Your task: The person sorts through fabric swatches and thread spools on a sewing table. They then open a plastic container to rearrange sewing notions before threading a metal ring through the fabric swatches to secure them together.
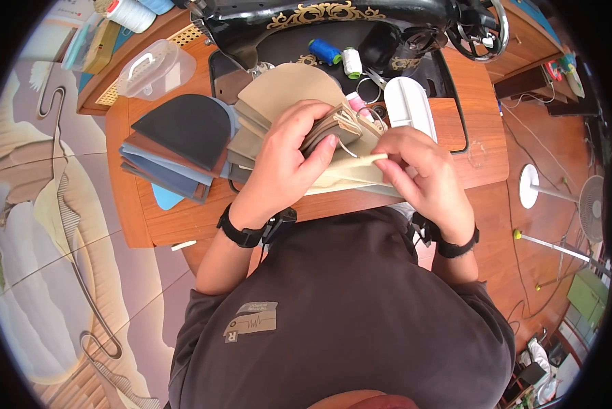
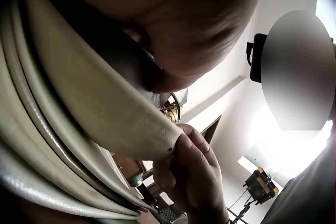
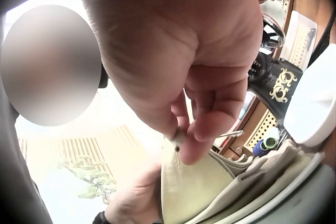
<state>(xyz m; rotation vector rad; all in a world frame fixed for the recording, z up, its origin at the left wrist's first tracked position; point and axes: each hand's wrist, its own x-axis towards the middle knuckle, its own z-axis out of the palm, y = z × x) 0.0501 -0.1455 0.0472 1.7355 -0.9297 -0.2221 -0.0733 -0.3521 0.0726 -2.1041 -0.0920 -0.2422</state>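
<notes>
In the head view, the left hand (image 1: 282, 160) grips a fanned stack of beige and brown swatches (image 1: 292, 85), thumb on the near side. A metal ring (image 1: 347, 148) shows at the stack's gathered end. The right hand (image 1: 425, 174) pinches the corner of a pale yellow swatch (image 1: 350, 170) between thumb and finger. A small dark hole marks that corner in the left wrist view, where the pale swatch (image 2: 100, 92) curves across to the right hand (image 2: 194, 174). In the right wrist view, the right hand (image 3: 178, 56) holds the pale swatch (image 3: 191, 187) above other layers.
Black and blue swatches (image 1: 183, 129) lie at the table's left, below a clear plastic box (image 1: 156, 71). Behind the hands are a black sewing machine (image 1: 319, 27), a blue spool (image 1: 325, 51), a white spool (image 1: 351, 63), scissors (image 1: 375, 78) and a white tray (image 1: 409, 102).
</notes>
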